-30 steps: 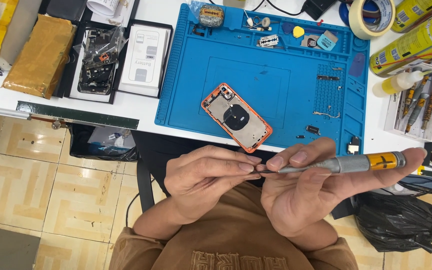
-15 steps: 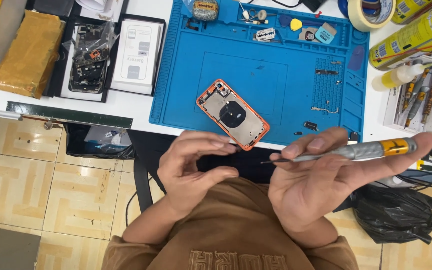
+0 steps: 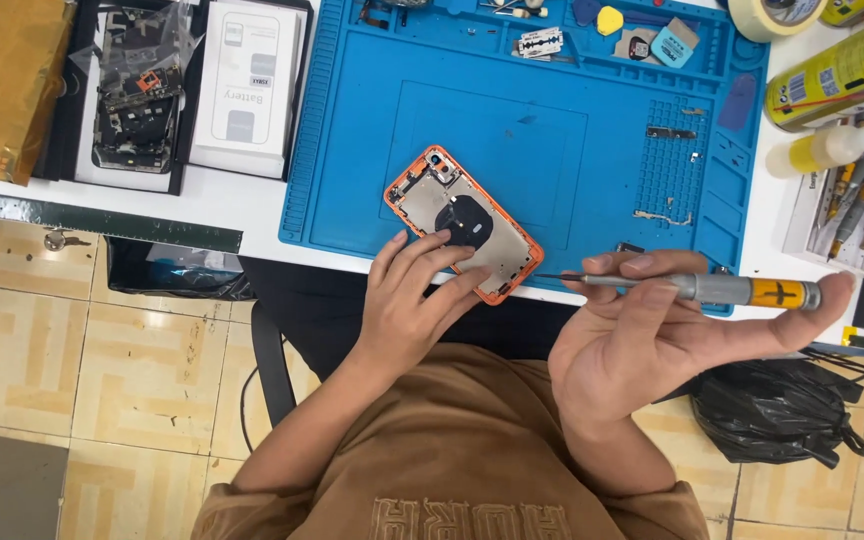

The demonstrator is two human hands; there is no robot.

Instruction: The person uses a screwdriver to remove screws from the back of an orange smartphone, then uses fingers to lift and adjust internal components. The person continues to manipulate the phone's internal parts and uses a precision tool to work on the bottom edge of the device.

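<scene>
Over on the left you're parking a tray of pulled parts (image 3: 137, 90) and a white box (image 3: 244, 85) on the bench (image 3: 252, 205). Your left hand (image 3: 414, 305) is resting open, fingers spread on the orange phone shell (image 3: 462, 222), which is lying at the near edge of the blue mat (image 3: 352, 150). It's looking stripped already, nothing refitted. Your right hand (image 3: 642, 335) is pinching a screwdriver (image 3: 697, 288), tip pointing at the shell, not touching.

White battery box (image 3: 248, 85), upper left
</scene>
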